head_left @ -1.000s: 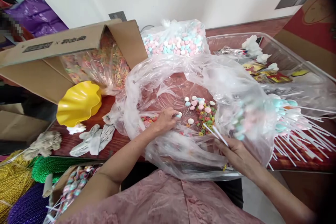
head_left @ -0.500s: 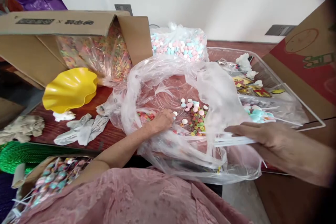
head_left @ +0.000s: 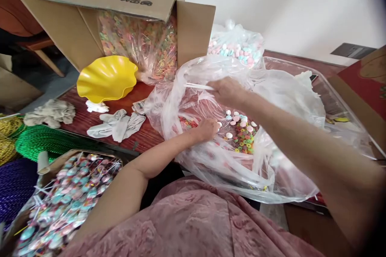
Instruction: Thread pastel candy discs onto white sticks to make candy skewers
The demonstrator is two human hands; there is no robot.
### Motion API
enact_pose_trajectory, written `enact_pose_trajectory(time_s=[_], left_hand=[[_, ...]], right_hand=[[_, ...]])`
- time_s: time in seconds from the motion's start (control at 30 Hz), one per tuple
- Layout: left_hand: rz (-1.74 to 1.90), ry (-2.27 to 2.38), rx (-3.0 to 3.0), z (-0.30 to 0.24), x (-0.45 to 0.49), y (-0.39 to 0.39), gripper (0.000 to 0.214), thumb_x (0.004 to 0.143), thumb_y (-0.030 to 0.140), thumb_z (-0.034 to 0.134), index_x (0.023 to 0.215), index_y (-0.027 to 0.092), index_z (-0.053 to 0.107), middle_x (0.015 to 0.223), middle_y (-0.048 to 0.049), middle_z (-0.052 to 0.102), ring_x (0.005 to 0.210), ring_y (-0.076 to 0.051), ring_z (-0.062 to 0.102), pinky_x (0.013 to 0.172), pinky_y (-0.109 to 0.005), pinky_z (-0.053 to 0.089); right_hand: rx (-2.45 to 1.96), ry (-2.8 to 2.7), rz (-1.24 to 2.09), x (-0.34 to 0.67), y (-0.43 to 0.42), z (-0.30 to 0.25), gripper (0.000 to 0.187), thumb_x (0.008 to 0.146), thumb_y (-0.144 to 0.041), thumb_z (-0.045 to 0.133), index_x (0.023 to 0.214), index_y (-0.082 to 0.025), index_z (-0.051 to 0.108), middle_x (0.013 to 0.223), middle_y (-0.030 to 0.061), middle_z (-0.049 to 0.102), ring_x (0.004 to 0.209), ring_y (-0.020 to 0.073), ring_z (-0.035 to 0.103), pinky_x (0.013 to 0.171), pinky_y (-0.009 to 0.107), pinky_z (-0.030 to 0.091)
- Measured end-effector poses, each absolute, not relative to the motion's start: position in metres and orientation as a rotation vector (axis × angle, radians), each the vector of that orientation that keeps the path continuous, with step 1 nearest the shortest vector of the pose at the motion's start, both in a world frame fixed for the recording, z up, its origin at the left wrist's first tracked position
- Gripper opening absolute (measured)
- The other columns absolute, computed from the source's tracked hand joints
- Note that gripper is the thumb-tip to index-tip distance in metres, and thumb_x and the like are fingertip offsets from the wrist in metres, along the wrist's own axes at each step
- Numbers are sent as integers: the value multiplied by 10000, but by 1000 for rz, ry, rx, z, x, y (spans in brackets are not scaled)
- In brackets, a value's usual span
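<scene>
A white stick (head_left: pixel 199 86) is being pinched by the right hand (head_left: pixel 226 91) above the candy pile (head_left: pixel 241 130), where 1 candy is being grasped by the left hand (head_left: pixel 207 129), probably for mounting, needing careful alignment.

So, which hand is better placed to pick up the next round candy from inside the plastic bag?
Probably the left hand. It already rests inside the clear plastic bag, its fingertips beside the loose candies. The right hand is higher, gripping white sticks, so it is occupied.
</scene>
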State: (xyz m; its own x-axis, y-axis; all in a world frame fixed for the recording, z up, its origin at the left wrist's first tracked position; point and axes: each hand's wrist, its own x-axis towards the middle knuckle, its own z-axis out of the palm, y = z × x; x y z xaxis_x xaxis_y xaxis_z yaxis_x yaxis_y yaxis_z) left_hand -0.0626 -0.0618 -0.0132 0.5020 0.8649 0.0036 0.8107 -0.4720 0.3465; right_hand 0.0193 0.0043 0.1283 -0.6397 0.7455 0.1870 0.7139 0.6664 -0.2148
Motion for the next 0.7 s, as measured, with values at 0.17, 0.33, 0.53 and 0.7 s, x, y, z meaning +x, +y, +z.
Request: enact_pose_trajectory(time_s=[0.17, 0.33, 0.53, 0.7], left_hand=[[247, 1419, 2425, -20, -61, -62, 305, 846, 81, 461, 1073, 88, 666, 1079, -190, 669, 1020, -288, 630, 914, -426, 496], [187, 1355, 2476, -14, -62, -61, 305, 825, 74, 489, 1073, 94, 666, 1112, -188, 662, 1056, -283, 621, 936, -413, 503], [137, 1302, 2517, 0, -65, -56, 268, 790, 84, 518, 990, 105, 694, 1027, -167, 690, 982, -284, 653, 864, -380, 519], [249, 1296, 2507, -6, -69, -55, 196, 769, 122, 559, 911, 132, 695, 977, -124, 701, 911, -239, 651, 820, -324, 511]], right_hand=[[-1296, -2305, 708, 89, -71, 44, 301, 915, -407, 536, 785, -173, 675, 600, -8, 582, 577, 128, 526, 576, 244, 414], [-1412, -1876, 805, 146, -135, 16, 503, 949, -609, 393, 809, -175, 605, 574, -18, 495, 469, 101, 414, 437, 233, 330], [-1440, -1537, 1145, 172, -145, 43, 447, 843, -620, 583, 812, -178, 646, 547, -21, 506, 411, 93, 371, 386, 234, 291], [-1433, -2305, 316, 205, -150, 76, 291, 884, -277, 482, 1022, -214, 731, 852, 68, 715, 666, 191, 639, 583, 288, 466]])
